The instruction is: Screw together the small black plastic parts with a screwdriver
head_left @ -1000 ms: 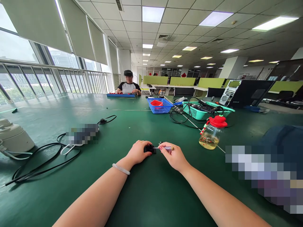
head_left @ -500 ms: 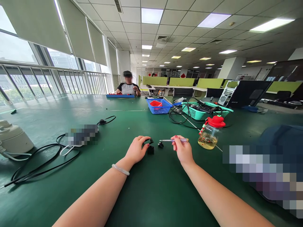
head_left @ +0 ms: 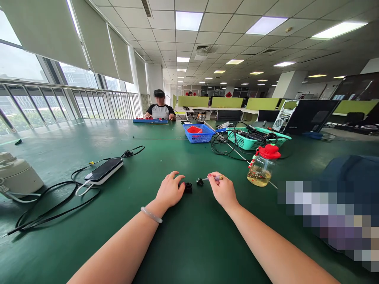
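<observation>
My left hand [head_left: 170, 190] rests on the green table, fingers apart, with no object visible in its grasp. Right beside its thumb sits a small black block-shaped part [head_left: 188, 188]. My right hand [head_left: 223, 190] pinches a slim screwdriver [head_left: 219, 178] with a clear purplish handle. The shaft points left, and its tip meets or nearly meets a second small black part [head_left: 199, 182]. Exact contact there is too small to tell. Whatever lies under the left palm is hidden.
A jar with a red lid [head_left: 263, 167] stands right of my right hand. Beyond are a blue basket [head_left: 199, 136] and a green basket of cables [head_left: 244, 142]. Left lies a power bank-like device [head_left: 104, 171] with cords. A person [head_left: 160, 108] sits across the table.
The black frame-like piece has left my left fingers' grip and is out of sight. My right hand has moved slightly left and down, bringing the screwdriver tip to the small black part.
</observation>
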Motion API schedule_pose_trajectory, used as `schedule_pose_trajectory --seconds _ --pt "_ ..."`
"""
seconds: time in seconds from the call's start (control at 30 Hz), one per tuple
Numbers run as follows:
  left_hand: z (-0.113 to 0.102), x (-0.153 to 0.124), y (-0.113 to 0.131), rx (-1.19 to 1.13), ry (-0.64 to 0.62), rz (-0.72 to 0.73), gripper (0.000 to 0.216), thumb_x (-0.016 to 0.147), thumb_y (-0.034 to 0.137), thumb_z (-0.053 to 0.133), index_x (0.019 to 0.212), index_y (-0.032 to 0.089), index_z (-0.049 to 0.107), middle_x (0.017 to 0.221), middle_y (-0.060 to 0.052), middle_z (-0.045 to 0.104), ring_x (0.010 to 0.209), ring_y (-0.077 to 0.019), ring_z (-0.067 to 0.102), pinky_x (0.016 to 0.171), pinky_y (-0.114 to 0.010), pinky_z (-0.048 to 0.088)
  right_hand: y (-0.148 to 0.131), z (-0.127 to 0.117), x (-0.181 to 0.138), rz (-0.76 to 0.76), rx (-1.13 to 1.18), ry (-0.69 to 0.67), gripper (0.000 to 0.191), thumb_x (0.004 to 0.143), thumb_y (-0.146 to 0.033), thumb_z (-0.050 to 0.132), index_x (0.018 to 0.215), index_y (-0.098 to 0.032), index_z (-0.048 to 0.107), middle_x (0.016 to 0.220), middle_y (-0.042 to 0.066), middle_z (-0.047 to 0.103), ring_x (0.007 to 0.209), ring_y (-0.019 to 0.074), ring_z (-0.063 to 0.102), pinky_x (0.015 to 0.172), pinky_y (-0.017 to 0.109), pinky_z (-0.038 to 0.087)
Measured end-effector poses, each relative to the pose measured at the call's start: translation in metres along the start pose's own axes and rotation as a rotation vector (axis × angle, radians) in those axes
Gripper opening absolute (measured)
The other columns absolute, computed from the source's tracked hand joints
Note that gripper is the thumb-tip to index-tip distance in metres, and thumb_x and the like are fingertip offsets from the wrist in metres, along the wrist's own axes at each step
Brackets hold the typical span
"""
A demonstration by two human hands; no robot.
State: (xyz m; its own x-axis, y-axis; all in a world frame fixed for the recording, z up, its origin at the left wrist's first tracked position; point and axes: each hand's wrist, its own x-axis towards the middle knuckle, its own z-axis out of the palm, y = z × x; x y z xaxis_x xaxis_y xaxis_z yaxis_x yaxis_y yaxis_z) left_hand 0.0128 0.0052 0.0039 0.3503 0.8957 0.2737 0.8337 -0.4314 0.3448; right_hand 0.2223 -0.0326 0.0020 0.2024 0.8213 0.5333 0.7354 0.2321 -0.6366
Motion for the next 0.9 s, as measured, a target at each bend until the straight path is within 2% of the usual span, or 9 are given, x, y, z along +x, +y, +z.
schedule_pose_trajectory --seconds 0.07,0.17,0.27,0.37,0.47,0.63,0.73,0.9 --pt "0.002 -0.001 0.001 -0.08 -0.062 0.127 0.045 0.09 0.039 0.044 0.133 0.028 0.05 0.142 -0.007 0.048 0.129 -0.0251 0.044 0.111 -0.042 0.035 -0.002 0.0 0.0 -0.013 0.01 -0.005 0.04 0.092 -0.049 0.039 0.078 -0.023 0.065 0.063 0.003 0.062 0.058 0.0187 0.054 0.054 0.027 0.037" --pt "0.005 -0.002 0.003 -0.097 -0.161 0.229 0.045 0.088 0.042 0.05 0.132 0.031 0.05 0.138 -0.005 0.053 0.129 -0.0256 0.045 0.112 -0.045 0.033 -0.004 0.0 -0.001 -0.02 0.058 -0.028 0.04 0.091 -0.05 0.041 0.076 -0.023 0.065 0.061 0.002 0.061 0.057 0.0187 0.055 0.055 0.027 0.037" --pt "0.005 -0.002 0.003 -0.064 -0.136 0.191 0.036 0.088 0.041 0.052 0.121 0.029 0.057 0.127 -0.005 0.062 0.121 -0.0264 0.051 0.107 -0.045 0.038 -0.005 0.001 -0.003 -0.013 0.193 -0.092 0.041 0.09 -0.054 0.043 0.074 -0.022 0.064 0.057 0.001 0.058 0.051 0.017 0.052 0.052 0.027 0.038" --pt "0.005 -0.001 0.0 -0.071 -0.076 0.125 0.038 0.087 0.046 0.052 0.118 0.024 0.057 0.121 -0.008 0.064 0.117 -0.0278 0.054 0.103 -0.044 0.041 -0.004 0.002 -0.003 0.013 0.339 -0.144 0.044 0.088 -0.058 0.044 0.073 -0.021 0.063 0.056 0.0 0.055 0.048 0.0156 0.05 0.049 0.026 0.038" --pt "0.006 -0.001 -0.002 -0.098 -0.09 0.139 0.047 0.085 0.048 0.054 0.126 0.024 0.052 0.127 -0.009 0.06 0.122 -0.0282 0.05 0.106 -0.044 0.039 0.001 0.004 -0.001 0.055 0.416 -0.125 0.048 0.087 -0.063 0.045 0.07 -0.021 0.062 0.053 -0.001 0.051 0.046 0.0147 0.048 0.047 0.026 0.038" --pt "0.008 -0.002 0.004 -0.072 -0.178 0.245 0.057 0.084 0.051 0.055 0.136 0.032 0.043 0.136 -0.007 0.054 0.128 -0.0298 0.044 0.109 -0.05 0.034 0.009 0.008 0.002 0.14 0.539 -0.047 0.051 0.084 -0.066 0.049 0.066 -0.02 0.06 0.052 -0.002 0.049 0.044 0.0129 0.046 0.044 0.026 0.036" --pt "0.009 -0.005 0.015 -0.051 -0.173 0.234 0.046 0.085 0.05 0.054 0.127 0.032 0.052 0.132 -0.006 0.056 0.124 -0.0301 0.046 0.105 -0.051 0.037 0.009 0.009 0.003 0.169 0.634 -0.013 0.05 0.082 -0.066 0.053 0.064 -0.02 0.059 0.05 -0.003 0.046 0.044 0.0118 0.043 0.042 0.025 0.034" --pt "0.01 -0.012 0.026 -0.034 -0.158 0.219 0.027 0.086 0.034 0.056 0.112 0.028 0.059 0.121 -0.006 0.058 0.115 -0.0266 0.049 0.1 -0.046 0.041 0.007 0.009 0.006 0.24 0.784 0.009 0.049 0.074 -0.065 0.062 0.059 -0.019 0.058 0.047 -0.004 0.043 0.042 0.0101 0.038 0.038 0.024 0.03"
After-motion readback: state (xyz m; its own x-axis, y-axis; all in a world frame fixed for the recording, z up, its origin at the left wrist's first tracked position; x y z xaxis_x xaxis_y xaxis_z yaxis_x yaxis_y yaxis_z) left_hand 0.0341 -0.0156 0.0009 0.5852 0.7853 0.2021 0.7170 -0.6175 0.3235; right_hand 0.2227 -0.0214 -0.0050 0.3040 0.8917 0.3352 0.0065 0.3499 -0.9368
